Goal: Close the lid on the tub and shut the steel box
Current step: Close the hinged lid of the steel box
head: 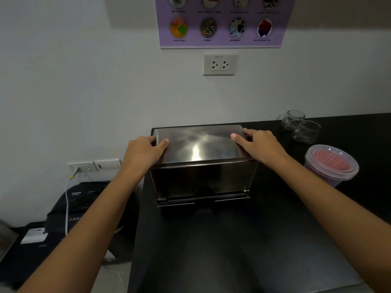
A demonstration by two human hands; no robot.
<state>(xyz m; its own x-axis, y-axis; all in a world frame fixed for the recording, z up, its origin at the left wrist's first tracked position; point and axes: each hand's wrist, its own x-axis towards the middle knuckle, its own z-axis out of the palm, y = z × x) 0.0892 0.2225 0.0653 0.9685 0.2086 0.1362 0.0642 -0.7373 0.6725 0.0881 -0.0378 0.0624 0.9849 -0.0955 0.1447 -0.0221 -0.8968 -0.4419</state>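
On the black counter (232, 250): the steel box (201, 166) stood against the wall, close to the counter's left edge, with the person's two hands on the ends of its top.
Steel box lid (198, 144): it lay flat and looked seated along the front edge; the rear edge could not be seen, so full closure was only a judgement.
Tub (331, 163): it sat well to the right of the box, its clear lid on top over pink contents; whether the rim had snapped down all round could not be told.
Left hand (143, 153): clasped the lid's left end, thumb on top, fingers wrapped over the side.
Right hand (260, 144): clasped the right end the same way.
Risk, box: uneven pressing might have tipped or slid it toward the nearby counter edge, above the black machine (84, 199) below.
Risk, fingers: those curled over the sides could have been pinched if the lid dropped further.
Risk, glasses (300, 127): a right elbow swinging back might have knocked them or the tub.
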